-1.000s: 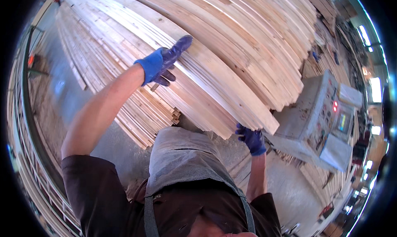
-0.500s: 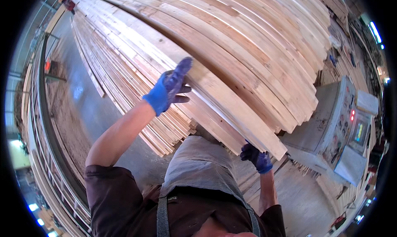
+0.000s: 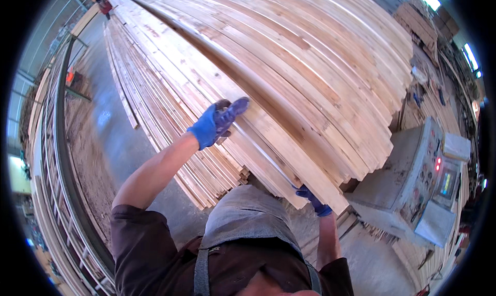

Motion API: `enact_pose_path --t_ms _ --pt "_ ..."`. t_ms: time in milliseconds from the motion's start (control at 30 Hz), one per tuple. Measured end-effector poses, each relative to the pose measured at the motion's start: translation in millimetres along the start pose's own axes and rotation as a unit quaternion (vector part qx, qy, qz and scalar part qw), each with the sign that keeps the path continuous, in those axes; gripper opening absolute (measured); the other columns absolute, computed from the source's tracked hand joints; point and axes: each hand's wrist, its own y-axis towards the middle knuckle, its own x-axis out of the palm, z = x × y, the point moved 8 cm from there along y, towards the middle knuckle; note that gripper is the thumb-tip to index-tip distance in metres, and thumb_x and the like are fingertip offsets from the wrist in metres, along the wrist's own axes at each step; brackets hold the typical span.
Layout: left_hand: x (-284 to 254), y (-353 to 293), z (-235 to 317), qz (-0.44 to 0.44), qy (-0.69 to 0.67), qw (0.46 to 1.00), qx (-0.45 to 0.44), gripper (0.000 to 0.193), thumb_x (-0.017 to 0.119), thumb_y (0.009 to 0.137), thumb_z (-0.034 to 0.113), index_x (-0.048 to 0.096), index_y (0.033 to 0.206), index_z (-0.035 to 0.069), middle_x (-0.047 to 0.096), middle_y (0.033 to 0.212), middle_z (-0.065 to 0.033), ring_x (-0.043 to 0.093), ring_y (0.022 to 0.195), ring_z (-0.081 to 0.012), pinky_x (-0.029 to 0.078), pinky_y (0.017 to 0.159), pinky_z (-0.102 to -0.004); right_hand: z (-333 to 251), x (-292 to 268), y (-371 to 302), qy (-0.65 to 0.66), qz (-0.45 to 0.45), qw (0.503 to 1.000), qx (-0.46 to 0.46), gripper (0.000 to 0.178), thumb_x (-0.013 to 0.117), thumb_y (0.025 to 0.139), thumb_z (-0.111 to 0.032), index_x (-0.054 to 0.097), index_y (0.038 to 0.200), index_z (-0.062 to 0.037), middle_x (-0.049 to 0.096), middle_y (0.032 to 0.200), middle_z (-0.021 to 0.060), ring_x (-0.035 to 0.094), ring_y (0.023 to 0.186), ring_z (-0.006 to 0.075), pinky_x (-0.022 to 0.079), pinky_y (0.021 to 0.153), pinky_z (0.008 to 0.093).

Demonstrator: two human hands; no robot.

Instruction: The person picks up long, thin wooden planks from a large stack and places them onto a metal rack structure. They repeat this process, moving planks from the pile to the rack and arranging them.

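A long, pale wooden board (image 3: 289,156) runs from near my apron toward the far left, at the left edge of a wide layer of boards (image 3: 320,84). My left hand (image 3: 217,121), in a blue and purple glove, is closed on the board's left edge, its thumb across the top face. Close to the near end, my right hand (image 3: 314,200), in a matching glove, holds the same board from its left side and underneath; part of its fingers is hidden. A dark gap separates this board from its right-hand neighbour.
Lower on the left lies a stack of narrower boards (image 3: 155,125). A grey control console (image 3: 395,174) with red lights and a small screen stands at right. Metal rails (image 3: 62,136) curve along the left. A co-worker (image 3: 102,2) stands at the far left end.
The near end of the board and both hands sit slightly lower in the picture. The gap beside the board looks wider. My view has shifted too, since the console also appears lower.
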Motion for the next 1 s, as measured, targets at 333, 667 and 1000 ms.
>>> enact_pose_path --t_ms 333,667,1000 --pt "13.2 -18.9 18.2 0.045 0.064 0.997 -0.001 0.106 0.067 0.083 0.069 0.025 0.154 0.001 0.047 0.148 -0.014 0.048 0.133 -0.0292 0.053 0.097 -0.0491 -98.5 63.8 -101.2 0.057 0.047 0.997 -0.005 0.071 0.051 0.097 -0.056 0.049 0.138 0.0029 0.068 0.12 0.0189 0.07 0.099 0.032 0.059 0.069 0.0435" --pt "9.4 -22.4 43.8 -0.007 0.157 0.987 -0.035 0.103 0.072 0.076 0.071 0.042 0.146 0.002 0.047 0.145 -0.0175 0.057 0.119 -0.0324 0.058 0.088 -0.0456 -101.8 71.5 -99.4 -0.264 0.055 0.962 -0.042 0.083 0.043 0.097 -0.068 0.049 0.136 0.0053 0.068 0.117 0.0236 0.07 0.103 0.0304 0.058 0.081 0.0383" --pt "-58.1 -8.5 40.9 0.121 0.087 0.989 -0.024 0.103 0.064 0.074 0.081 0.047 0.133 -0.002 0.053 0.13 -0.0151 0.059 0.105 -0.0293 0.056 0.084 -0.0476 -87.6 110.4 -43.6 -0.199 0.022 0.979 0.026 0.052 0.053 0.102 -0.044 0.05 0.13 0.0 0.064 0.127 0.0229 0.071 0.096 0.0315 0.057 0.075 0.0372"
